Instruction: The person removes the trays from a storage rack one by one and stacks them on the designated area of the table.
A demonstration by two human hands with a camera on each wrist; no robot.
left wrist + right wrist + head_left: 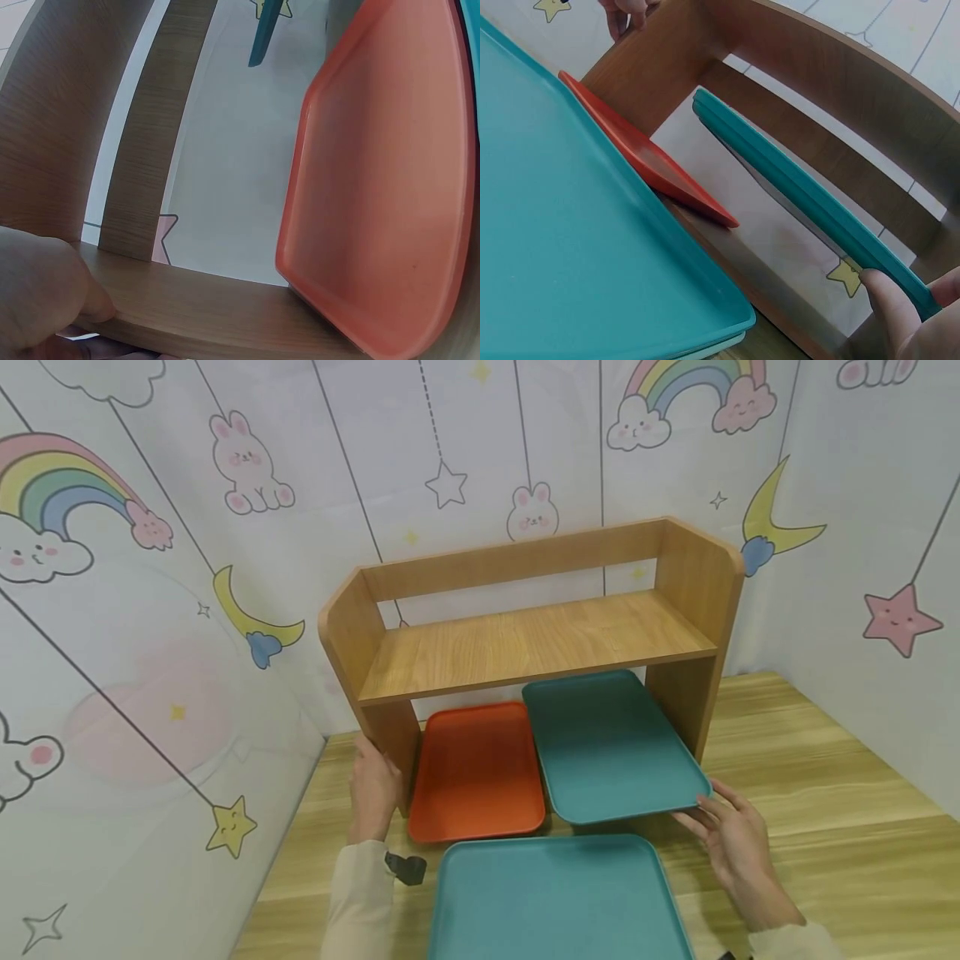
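Note:
A wooden desk shelf [525,643] stands on the table against the back wall. My left hand [375,793] holds the front edge of its left side panel, with the thumb over the edge in the left wrist view. My right hand [738,852] pinches the near right corner of a teal tray [615,752], thumb on one face and fingers on the other. That tray is raised and tilted, its far part under the shelf board. To its left an orange tray [480,768] lies in the shelf's lower space, its near end sticking out in front.
In front of the shelf lies another teal tray [555,897]; a second rim shows beneath it in the right wrist view. Wood-grain table [840,802] extends to the right. White cloth walls [187,710] with cartoon prints enclose the left, back and right.

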